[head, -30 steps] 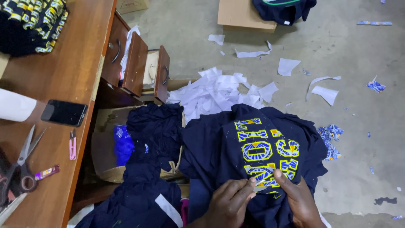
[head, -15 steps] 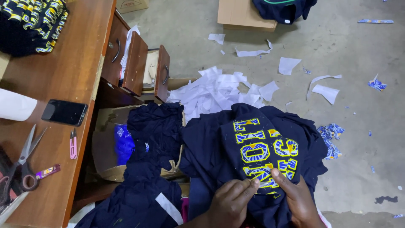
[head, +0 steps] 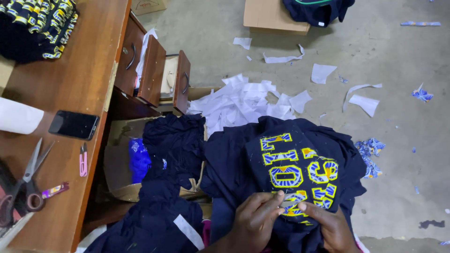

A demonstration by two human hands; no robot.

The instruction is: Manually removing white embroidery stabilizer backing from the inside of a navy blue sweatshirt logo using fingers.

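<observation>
Both hands are working at the near edge of the head view, w/ the left hand (head: 255, 220) pinching a bit of pale backing at the near end of the yellow-and-blue lettering (head: 296, 175), fingers curled shut on it, and the right hand (head: 330, 225) pressing flat beside it, fingers closed down on the cloth, not gripping anything I can make out. That lettering is sitting on a navy garment (head: 281, 173) draped over the lap, its long axis running near-to-far, so the rest of the appliqué is lying straight ahead of both hands, fingertips nearly meeting at its near end; left is the closer one. Left of it, more navy cloth (head: 173, 145) is spilling over a cardboard box (head: 117, 164). Farther out, white paper scraps (head: 243, 100) are piling on the concrete floor (head: 398, 140). Far left, a wooden desk (head: 79, 79) is carrying scissors (head: 23, 182), a phone (head: 73, 125) & a folded stack (head: 37, 23).
</observation>
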